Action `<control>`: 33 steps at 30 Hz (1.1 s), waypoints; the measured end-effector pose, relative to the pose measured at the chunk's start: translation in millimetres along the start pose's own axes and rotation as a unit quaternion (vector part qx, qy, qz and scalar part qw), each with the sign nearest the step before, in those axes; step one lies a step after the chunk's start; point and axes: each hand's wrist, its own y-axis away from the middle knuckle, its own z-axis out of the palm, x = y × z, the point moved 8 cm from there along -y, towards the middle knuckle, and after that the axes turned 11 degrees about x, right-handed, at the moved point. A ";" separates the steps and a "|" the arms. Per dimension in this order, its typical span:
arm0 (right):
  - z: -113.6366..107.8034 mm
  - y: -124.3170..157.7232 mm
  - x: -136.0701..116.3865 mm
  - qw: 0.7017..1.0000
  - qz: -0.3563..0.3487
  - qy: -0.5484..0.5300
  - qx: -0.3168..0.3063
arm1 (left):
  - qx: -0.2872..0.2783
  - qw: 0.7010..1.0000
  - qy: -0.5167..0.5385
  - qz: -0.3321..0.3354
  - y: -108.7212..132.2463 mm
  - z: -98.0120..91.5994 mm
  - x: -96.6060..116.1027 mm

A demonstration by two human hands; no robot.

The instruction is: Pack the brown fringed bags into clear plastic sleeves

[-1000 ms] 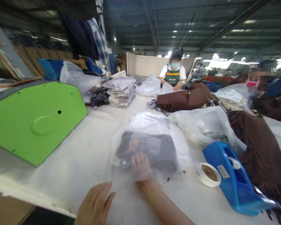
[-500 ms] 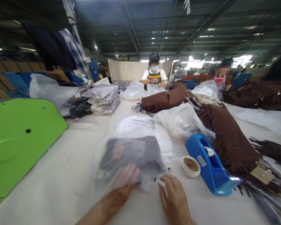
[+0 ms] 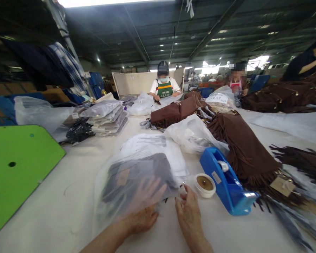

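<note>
From where I sit, the far left of the bench (image 3: pixel 68 214) carries a bright green panel (image 3: pixel 23 168) with a dark round hole. Behind it slumps a loose translucent bag (image 3: pixel 39 112), then a crumpled black plastic bundle (image 3: pixel 79 130), which sits beside a stack of flat plastic-wrapped packets (image 3: pixel 107 117). Nearer to me, at the middle of the bench, a clear bag (image 3: pixel 110 209) lies flat around a dark grey item (image 3: pixel 144 167) with a brown patch showing on it; white printed plastic (image 3: pixel 144 142) reaches out past its far edge. My left hand (image 3: pixel 144 209) has its fingers under the film, spread apart over the item, its wrist outside. Across the bench stands a co-worker in a green apron (image 3: pixel 165 90). My right hand (image 3: pixel 188 207) is well apart from the left, fingers half curled at the bag's right corner; I cannot tell whether they pinch anything. Just beside it lies a roll of tape (image 3: pixel 204 185), next to a blue tape dispenser (image 3: pixel 223 181). Further right, a brown fringed bag (image 3: pixel 247 144) stretches along the bench, a tan tag (image 3: pixel 282 184) at its near end.
</note>
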 end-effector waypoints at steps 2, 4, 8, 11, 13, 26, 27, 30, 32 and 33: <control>7.1 3.9 -2.9 0.998 0.058 -0.014 -0.020 | -0.020 1.000 0.008 0.011 -9.5 -0.1 6.6; 14.0 0.4 -10.0 0.997 0.070 -0.014 -0.037 | -0.043 0.998 0.011 0.032 -18.2 0.6 11.4; 20.8 -18.3 -14.6 0.996 0.060 -0.024 -0.065 | -0.032 0.996 0.018 0.086 -32.0 -3.0 16.3; 19.6 -28.6 -5.0 0.994 0.072 -0.042 -0.064 | 0.022 0.993 0.028 0.115 -39.0 -8.6 19.5; 19.3 -30.0 2.1 0.993 0.085 -0.055 -0.065 | 0.050 0.991 0.032 0.120 -42.2 -9.8 21.7; 15.5 -18.5 6.3 0.977 0.148 -0.120 -0.096 | 0.189 0.973 0.028 0.130 -49.1 10.6 23.2; 14.2 -19.4 5.3 0.977 0.145 -0.116 -0.100 | 0.210 0.968 0.038 0.136 -46.8 9.1 25.8; 11.0 -27.1 0.0 0.980 0.124 -0.102 -0.117 | 0.245 0.958 0.077 0.130 -42.2 4.4 31.8; 10.4 -36.0 -3.8 0.983 0.104 -0.089 -0.124 | 0.243 0.958 0.106 0.112 -41.9 2.8 32.4; 10.7 -41.1 -5.0 0.984 0.095 -0.082 -0.124 | 0.233 0.959 0.122 0.105 -42.3 3.6 32.1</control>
